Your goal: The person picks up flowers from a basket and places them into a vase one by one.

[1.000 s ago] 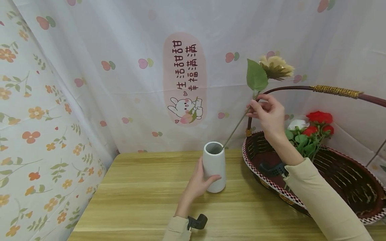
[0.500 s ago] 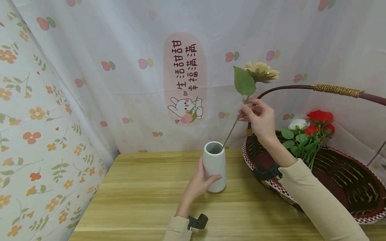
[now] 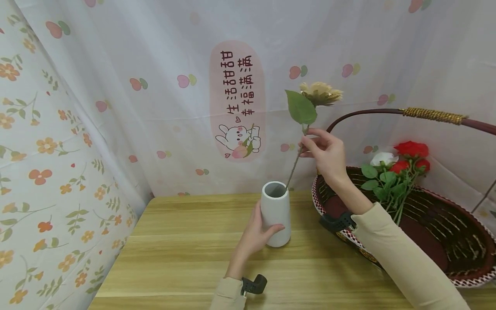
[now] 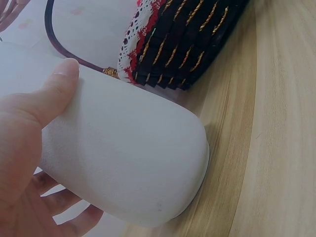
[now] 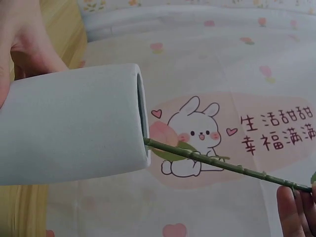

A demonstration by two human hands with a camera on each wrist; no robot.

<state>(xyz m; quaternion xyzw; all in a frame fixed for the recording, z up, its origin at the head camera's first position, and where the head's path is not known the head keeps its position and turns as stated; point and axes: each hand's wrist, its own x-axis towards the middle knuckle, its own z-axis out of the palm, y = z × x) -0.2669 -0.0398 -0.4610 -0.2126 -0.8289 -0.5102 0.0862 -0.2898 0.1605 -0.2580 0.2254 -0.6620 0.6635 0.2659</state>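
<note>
A white vase (image 3: 276,219) stands upright on the wooden table, and my left hand (image 3: 255,234) grips its lower side, thumb across the front. In the left wrist view the fingers curl beneath the vase (image 4: 128,148). My right hand (image 3: 327,153) pinches the stem of a pale yellow artificial flower (image 3: 321,93) just below its green leaf (image 3: 301,107). That stem slants down to the vase mouth, its lower end at or just inside the right rim. The right wrist view shows the green stem (image 5: 212,161) meeting the vase opening; its tip is hidden there.
Right of the vase stands a dark woven basket (image 3: 430,241) with a tall arched handle (image 3: 434,116). Inside lie red roses (image 3: 411,150) and a white rose (image 3: 383,159). A printed white curtain (image 3: 174,142) hangs behind the wooden table (image 3: 186,245).
My right hand has moved left and slightly down with the flower, so its stem stands steeper at the vase mouth. The left hand and vase have stayed in place.
</note>
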